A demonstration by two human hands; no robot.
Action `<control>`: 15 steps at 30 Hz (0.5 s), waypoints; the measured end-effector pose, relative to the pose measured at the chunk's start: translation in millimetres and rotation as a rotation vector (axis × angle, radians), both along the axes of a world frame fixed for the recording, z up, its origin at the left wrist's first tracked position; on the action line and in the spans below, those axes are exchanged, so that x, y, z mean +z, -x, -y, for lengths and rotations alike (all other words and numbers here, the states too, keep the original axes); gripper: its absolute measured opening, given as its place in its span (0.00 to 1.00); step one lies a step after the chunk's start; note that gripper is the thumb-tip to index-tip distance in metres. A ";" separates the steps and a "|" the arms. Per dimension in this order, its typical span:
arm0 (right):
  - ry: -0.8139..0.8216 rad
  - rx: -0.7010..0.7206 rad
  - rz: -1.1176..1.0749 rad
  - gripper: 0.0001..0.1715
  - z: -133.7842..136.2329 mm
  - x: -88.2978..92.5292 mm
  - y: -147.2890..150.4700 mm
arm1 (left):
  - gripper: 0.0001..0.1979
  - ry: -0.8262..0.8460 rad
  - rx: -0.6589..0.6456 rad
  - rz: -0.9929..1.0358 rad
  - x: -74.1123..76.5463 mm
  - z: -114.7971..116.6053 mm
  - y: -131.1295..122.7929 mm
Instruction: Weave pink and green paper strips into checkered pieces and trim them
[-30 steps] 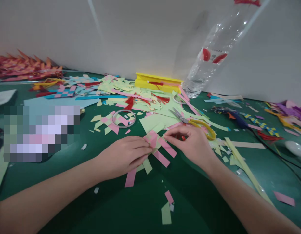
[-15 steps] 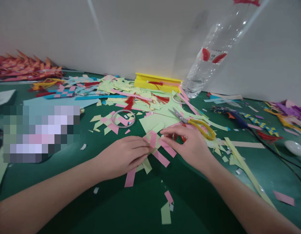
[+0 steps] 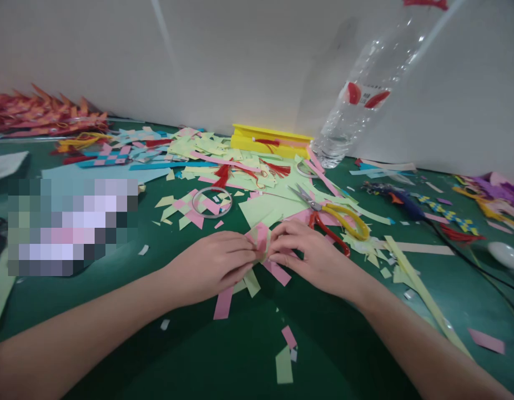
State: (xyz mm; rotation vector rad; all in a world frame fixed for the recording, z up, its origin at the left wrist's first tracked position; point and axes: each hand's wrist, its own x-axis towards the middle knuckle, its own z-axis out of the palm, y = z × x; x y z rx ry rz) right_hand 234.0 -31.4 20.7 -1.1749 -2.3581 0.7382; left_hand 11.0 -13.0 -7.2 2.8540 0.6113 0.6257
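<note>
Between my hands is a small weave of pink and pale green paper strips [image 3: 262, 238], its loose ends sticking out below and to the right. My left hand [image 3: 223, 260] is closed, pinching the left side of the weave. My right hand [image 3: 305, 253] has its fingers bent together at the right side, holding a strip end; the exact grip is partly hidden. Just behind my right hand lie scissors [image 3: 344, 216] with one yellow and one red handle, blades pointing up and left. A pink strip [image 3: 223, 303] hangs out beneath my left hand.
A clear plastic bottle [image 3: 344, 119] leans at the back, beside a folded yellow piece [image 3: 273, 142]. Paper scraps, red tassels [image 3: 223, 174] and a tape ring [image 3: 211, 202] lie behind my hands. A dark cable [image 3: 457, 250] runs at the right. A blurred-out patch [image 3: 74, 228] is at left.
My right hand has moved slightly left and down, its fingers closing in on the weave. More of the scissors' red handle shows now. My left hand stays in place.
</note>
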 end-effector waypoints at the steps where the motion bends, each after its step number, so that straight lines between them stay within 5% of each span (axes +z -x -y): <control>1: -0.007 0.002 0.013 0.09 0.3 -0.7 0.3 | 0.13 -0.005 0.002 0.005 -0.9 -0.2 0.2; 15: -0.059 -0.002 0.105 0.09 -2.8 -11.7 4.6 | 0.14 -0.003 0.011 0.025 -2.2 -1.7 1.0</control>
